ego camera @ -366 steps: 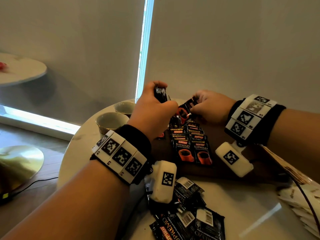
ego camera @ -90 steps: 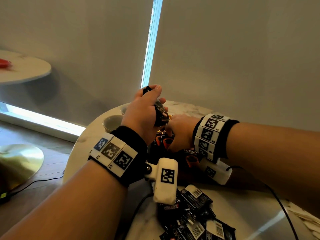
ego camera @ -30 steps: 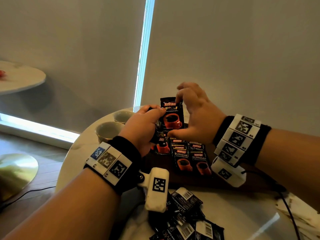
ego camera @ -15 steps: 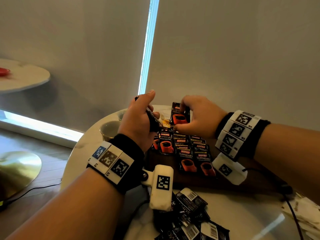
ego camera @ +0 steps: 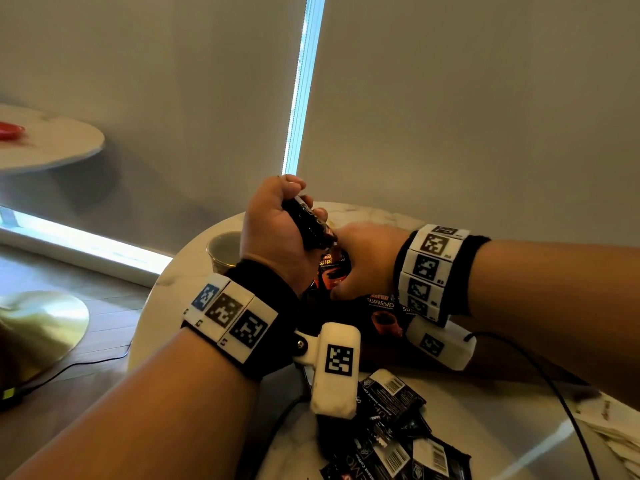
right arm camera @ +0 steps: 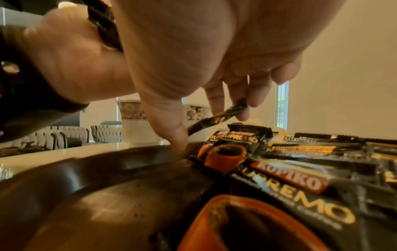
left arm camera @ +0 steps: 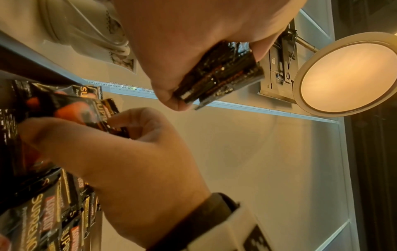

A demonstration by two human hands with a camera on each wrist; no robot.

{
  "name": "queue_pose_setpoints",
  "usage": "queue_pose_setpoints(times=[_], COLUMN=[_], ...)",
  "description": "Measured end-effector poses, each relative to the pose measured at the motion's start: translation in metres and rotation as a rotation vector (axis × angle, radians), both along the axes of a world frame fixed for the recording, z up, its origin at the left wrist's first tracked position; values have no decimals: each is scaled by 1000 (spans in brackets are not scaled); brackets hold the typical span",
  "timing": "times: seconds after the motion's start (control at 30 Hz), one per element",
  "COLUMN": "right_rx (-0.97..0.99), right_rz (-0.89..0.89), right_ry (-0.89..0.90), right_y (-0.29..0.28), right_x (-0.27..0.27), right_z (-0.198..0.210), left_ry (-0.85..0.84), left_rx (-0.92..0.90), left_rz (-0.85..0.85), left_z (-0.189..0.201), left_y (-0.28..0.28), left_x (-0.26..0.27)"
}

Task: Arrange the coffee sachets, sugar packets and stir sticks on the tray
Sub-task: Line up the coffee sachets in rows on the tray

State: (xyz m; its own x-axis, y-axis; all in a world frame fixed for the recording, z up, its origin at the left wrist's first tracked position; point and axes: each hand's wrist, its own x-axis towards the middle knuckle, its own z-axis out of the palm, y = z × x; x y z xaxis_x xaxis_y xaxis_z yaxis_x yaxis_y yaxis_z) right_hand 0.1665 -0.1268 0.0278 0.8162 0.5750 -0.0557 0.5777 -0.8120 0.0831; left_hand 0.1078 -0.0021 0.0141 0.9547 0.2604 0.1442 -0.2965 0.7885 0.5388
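The left hand grips a stack of sachets above the tray. The right hand pinches one sachet, tilted, just over the rows lying on the tray. More loose sachets lie on the bench, near the person.

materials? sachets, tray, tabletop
Coffee sachets: glossy black printed film, probably plastic or foil laminate; glare streaks, crimped top edges, they flex in the right hand.
Tray: dark brown, semi-gloss, apparently wood or wood-look; faint grain, soft highlight on its raised rounded rim.
Tabletop: white, polished, grey veins; looks like marble or a marble-look surface, with a window reflection.
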Motion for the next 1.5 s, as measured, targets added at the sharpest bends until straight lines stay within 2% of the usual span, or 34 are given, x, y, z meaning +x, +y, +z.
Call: queue_pose_setpoints(times=[0.2, 0.4, 1.2, 1.37, 1.5], right_rx=[-80, -135, -130, -10, 39], right_rz=[42, 30, -22, -51, -26], right_ry=[-48, -18, 12, -11, -29], right_y=[9, 15, 14, 12, 2], right_x=[-2, -1, 3, 9, 3], right_z=[-7, -7, -13, -16, 0], left_ry=[8, 21, 71, 76, 93], left_rx=[-15, -1, 18, 20, 46], left_rz=[-8, -6, 6, -31, -74], left_z=[0, 0, -3, -4, -1], left_y=[1, 0, -1, -1, -1], left_x=[1, 1, 1, 2, 2])
